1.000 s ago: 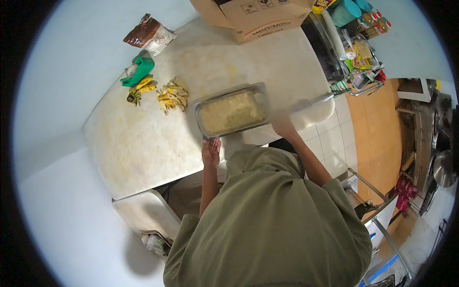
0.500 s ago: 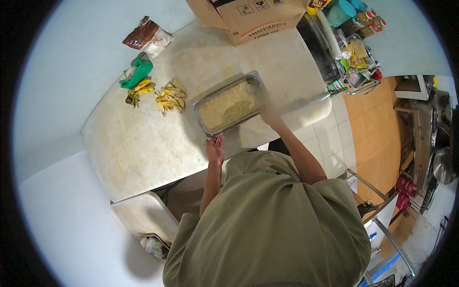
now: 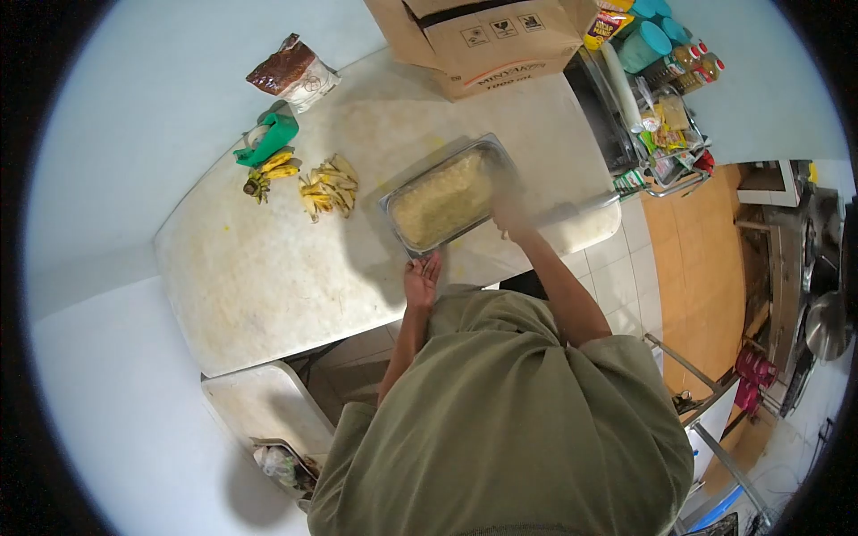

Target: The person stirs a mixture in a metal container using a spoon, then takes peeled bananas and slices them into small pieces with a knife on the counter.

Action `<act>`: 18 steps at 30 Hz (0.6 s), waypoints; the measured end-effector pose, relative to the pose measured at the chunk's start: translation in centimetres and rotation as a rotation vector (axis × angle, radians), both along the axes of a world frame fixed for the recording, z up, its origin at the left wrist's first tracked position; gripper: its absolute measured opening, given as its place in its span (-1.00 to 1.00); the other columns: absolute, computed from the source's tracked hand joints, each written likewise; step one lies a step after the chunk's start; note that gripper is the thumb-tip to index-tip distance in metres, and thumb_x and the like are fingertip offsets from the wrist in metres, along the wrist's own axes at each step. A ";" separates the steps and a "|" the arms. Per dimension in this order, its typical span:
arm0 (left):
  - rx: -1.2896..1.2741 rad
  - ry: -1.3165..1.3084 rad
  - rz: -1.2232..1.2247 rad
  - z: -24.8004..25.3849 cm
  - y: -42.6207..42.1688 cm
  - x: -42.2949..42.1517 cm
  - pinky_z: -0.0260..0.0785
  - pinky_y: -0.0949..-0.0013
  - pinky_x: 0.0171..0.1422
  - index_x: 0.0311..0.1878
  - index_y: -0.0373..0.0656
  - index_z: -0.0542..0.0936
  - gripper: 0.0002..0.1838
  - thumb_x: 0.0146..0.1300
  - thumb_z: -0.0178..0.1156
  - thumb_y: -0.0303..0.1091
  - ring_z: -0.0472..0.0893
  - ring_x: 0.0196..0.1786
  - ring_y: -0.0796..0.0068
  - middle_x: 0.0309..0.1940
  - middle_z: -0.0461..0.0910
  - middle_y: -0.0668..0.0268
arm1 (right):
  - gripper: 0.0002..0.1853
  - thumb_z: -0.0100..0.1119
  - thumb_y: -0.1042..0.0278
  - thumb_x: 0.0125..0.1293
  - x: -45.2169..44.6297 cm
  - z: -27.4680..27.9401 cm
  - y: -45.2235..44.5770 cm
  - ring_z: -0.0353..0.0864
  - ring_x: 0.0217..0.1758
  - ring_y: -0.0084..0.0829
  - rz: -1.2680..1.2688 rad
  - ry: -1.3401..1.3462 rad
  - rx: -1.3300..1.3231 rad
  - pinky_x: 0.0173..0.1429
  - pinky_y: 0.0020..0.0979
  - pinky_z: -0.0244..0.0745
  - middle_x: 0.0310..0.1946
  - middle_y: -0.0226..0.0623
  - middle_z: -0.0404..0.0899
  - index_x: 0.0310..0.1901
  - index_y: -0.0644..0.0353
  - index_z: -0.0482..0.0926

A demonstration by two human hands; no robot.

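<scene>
Banana bunch (image 3: 273, 170): small, yellow, on the off-white counter (image 3: 259, 277).
Peel heap (image 3: 331, 188): yellow-brown banana skins, just right of the bunch.
Left grip (image 3: 422, 279): bare hand at the tray's near-left corner; whether closed, I could not tell.
Metal tray (image 3: 438, 167): silver, rectangular, lay on the counter, holding pale yellow mash (image 3: 444, 198).
Right grip (image 3: 511, 219): bare hand, blurred beside the tray's right end; its hold could not be told.

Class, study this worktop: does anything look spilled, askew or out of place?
Mildly: small yellow smears on the off-white tabletop, beyond the rectangular metal pan of pale yellow mash, look like spills. A yellow-brown heap, apparently banana peels, lies directly on that tabletop. Nothing looks clearly damaged.
</scene>
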State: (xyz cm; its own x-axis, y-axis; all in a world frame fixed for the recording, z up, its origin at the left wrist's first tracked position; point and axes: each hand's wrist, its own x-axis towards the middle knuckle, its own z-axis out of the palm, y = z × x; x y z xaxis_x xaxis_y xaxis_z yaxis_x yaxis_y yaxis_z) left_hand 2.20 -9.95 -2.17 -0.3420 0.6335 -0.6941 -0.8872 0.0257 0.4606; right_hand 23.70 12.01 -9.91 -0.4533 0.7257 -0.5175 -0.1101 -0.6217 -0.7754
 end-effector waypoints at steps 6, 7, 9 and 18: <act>-0.008 0.017 -0.055 0.9 0.0 0.0 0.48 0.04 0.37 0.06 -0.23 0.27 -0.76 0.59 -0.09 -0.24 0.54 0.23 0.05 0.11 0.48 -0.02 | -0.79 0.02 0.32 0.41 -2.1 8.6 0.4 0.46 -0.63 -0.32 -0.017 -0.341 0.081 -0.57 -0.13 0.28 -0.51 -0.20 0.51 -0.23 0.32 0.53; -0.003 0.027 -0.079 0.8 -0.1 0.0 0.46 0.03 0.38 0.07 -0.22 0.26 -0.76 0.59 -0.10 -0.24 0.54 0.23 0.05 0.12 0.47 -0.02 | -0.78 0.03 0.32 0.40 -2.2 7.1 0.1 0.51 -0.57 -0.20 -0.014 -0.454 0.184 -0.52 -0.10 0.33 -0.48 -0.10 0.53 -0.22 0.35 0.53; 0.009 0.050 -0.124 0.9 0.1 -0.2 0.43 0.02 0.40 0.09 -0.21 0.24 -0.76 0.59 -0.11 -0.24 0.53 0.24 0.05 0.14 0.47 -0.03 | -0.75 0.04 0.32 0.39 -3.0 5.8 -0.3 0.57 -0.46 0.02 -0.003 -0.603 0.398 -0.41 -0.03 0.41 -0.42 0.09 0.56 -0.20 0.40 0.52; -0.097 0.041 -0.173 1.7 0.4 -0.5 0.40 0.01 0.42 0.14 -0.21 0.22 -0.75 0.61 -0.17 -0.25 0.51 0.26 0.02 0.16 0.46 -0.04 | -0.72 0.06 0.29 0.37 -2.7 7.5 0.3 0.62 -0.19 0.21 0.074 -0.824 0.610 -0.16 0.05 0.49 -0.33 0.28 0.59 -0.24 0.43 0.49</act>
State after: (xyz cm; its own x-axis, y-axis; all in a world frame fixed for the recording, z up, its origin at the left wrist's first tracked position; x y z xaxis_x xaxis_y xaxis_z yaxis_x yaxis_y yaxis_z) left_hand 1.67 -9.55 -0.46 -0.2631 0.6159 -0.7426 -0.8460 0.2228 0.4845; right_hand 21.03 12.26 -2.46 -0.1783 0.9541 -0.2405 0.6221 -0.0801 -0.7788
